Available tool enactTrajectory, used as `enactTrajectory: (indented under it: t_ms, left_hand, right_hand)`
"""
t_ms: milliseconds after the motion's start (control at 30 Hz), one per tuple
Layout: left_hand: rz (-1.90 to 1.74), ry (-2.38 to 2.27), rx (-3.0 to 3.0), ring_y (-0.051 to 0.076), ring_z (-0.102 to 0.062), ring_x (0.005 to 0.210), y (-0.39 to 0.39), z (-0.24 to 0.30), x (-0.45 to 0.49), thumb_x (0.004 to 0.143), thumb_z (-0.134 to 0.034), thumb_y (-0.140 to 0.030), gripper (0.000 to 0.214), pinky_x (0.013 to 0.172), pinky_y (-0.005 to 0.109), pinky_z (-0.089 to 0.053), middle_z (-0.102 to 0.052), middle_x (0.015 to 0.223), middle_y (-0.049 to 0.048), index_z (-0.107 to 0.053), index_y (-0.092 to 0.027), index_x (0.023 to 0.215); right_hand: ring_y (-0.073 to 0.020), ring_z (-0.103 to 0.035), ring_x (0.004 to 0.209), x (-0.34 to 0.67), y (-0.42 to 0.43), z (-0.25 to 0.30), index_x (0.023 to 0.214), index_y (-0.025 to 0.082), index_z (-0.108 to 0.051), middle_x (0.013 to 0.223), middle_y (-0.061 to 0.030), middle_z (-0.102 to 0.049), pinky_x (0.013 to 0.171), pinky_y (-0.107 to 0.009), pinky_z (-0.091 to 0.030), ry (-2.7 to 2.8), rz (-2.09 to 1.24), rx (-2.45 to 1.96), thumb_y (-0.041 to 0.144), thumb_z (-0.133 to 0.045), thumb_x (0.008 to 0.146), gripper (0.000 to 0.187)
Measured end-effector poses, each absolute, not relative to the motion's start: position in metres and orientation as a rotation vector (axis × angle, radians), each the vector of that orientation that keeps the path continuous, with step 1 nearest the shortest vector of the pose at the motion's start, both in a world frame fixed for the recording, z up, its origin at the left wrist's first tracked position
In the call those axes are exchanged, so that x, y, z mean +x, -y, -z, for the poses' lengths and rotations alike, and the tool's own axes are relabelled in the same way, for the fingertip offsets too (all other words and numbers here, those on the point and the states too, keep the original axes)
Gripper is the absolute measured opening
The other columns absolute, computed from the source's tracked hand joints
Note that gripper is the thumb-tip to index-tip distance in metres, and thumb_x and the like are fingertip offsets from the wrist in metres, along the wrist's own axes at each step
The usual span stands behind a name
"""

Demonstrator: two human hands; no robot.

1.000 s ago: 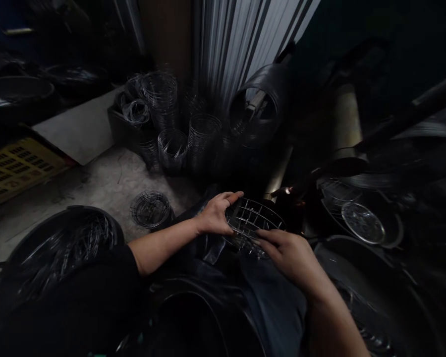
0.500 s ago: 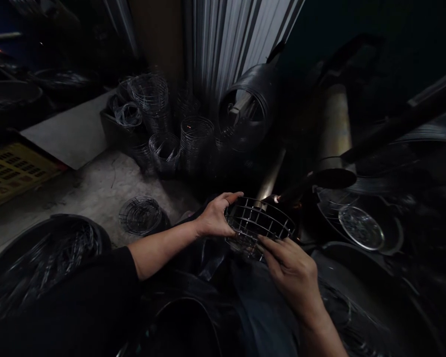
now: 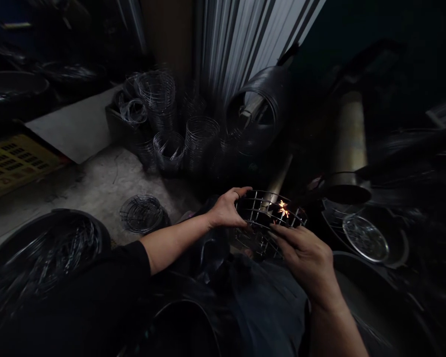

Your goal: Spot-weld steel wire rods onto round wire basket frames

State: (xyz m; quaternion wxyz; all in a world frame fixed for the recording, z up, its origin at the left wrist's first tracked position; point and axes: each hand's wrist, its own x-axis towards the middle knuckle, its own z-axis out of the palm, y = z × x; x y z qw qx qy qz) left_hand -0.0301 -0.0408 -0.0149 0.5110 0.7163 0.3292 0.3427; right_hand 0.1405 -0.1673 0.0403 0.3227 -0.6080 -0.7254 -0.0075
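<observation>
The left hand [image 3: 228, 208] gripped the left side of a wire basket [image 3: 258, 210], thumb and fingers spread around its edge, while the right hand [image 3: 306, 253] held the near right side between thumb and fingers. The basket thus sat between both hands, tilted. Orange sparks [image 3: 283, 209] flared just beyond the right fingertips, near the end of a pale rod [image 3: 277, 186] sloping away behind the grip. Left of the grip, a low wire stack [image 3: 141, 213] stood on the floor; farther beyond, tall wire cylinders [image 3: 202, 144] clustered. Right of it, a round wire piece [image 3: 366, 238] rested in a dark basin [image 3: 403, 248].
</observation>
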Motion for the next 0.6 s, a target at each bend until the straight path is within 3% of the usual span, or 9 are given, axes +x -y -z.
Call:
enactTrajectory:
  t_ms: [100,267,400,600]
  left_hand:
    - [-0.777,-0.801,1.694,0.025,-0.056,0.107,0.039,0.016,-0.03,0.033,-0.09,-0.029,0.106,0.097,0.038,-0.047,-0.056,0.119,0.0092,-0.051,-0.017,0.131]
    - [-0.796,-0.801,1.675,0.026,-0.056,0.108,0.03,0.015,-0.023,0.04,-0.087,-0.027,0.1,0.097,0.038,-0.047,-0.054,0.123,0.0085,-0.05,-0.019,0.132]
    - [-0.775,-0.861,1.697,0.027,-0.056,0.109,0.021,0.011,-0.017,0.035,-0.087,-0.025,0.104,0.097,0.039,-0.046,-0.055,0.121,0.0091,-0.05,-0.017,0.132]
    - [-0.767,-0.863,1.694,0.027,-0.055,0.109,0.016,0.009,-0.012,0.033,-0.089,-0.027,0.107,0.098,0.038,-0.046,-0.054,0.122,0.0093,-0.051,-0.017,0.132]
  right_hand:
    - [-0.0167,-0.064,0.07,0.139,0.167,-0.04,0.092,0.022,-0.074,0.08,-0.0032,-0.071,0.065,-0.029,-0.051,1.893,0.015,-1.603,0.029,-0.055,0.089,0.02]
    - [-0.0177,-0.065,0.071,0.143,0.156,-0.04,0.092,0.022,-0.074,0.082,-0.0031,-0.072,0.067,-0.03,-0.052,1.828,0.062,-1.655,0.031,-0.057,0.088,0.02]
    - [-0.0198,-0.067,0.075,0.152,0.146,-0.038,0.089,0.023,-0.075,0.084,-0.0044,-0.072,0.068,-0.031,-0.052,1.814,0.069,-1.671,0.037,-0.056,0.087,0.024]
    - [-0.0212,-0.067,0.089,0.148,0.17,-0.045,0.112,0.023,-0.069,0.099,-0.0057,-0.071,0.084,-0.035,-0.052,1.409,-0.127,-1.723,0.035,-0.062,0.086,0.03]
